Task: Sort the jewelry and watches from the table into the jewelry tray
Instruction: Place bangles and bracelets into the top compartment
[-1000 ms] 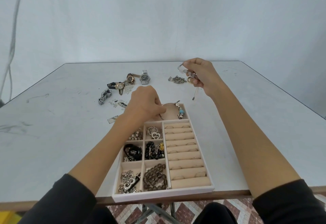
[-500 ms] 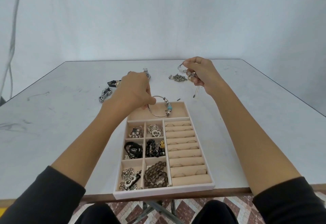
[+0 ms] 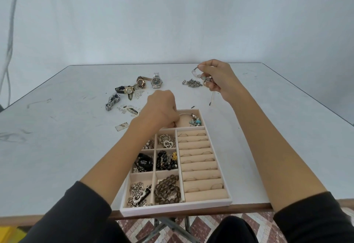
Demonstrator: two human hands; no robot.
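Staged recording setup is suggested: plain white backdrop (image 3: pixel 172 22) hung behind scuffed white table (image 3: pixel 57 137), cable (image 3: pixel 9 51) at left, patterned floor tiles (image 3: pixel 201 223) seen below.

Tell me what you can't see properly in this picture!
Head view:
- Left hand fingertips: hidden behind its own knuckles, so whether it grips the charm bracelet is unclear.
- Beaded bracelet: mostly covered by the right hand holding it.
- Jewelry tray, far-left small compartment: partly covered by the left forearm.
- Silver watch dial: too small to read.
- Silver bits: too small to identify.
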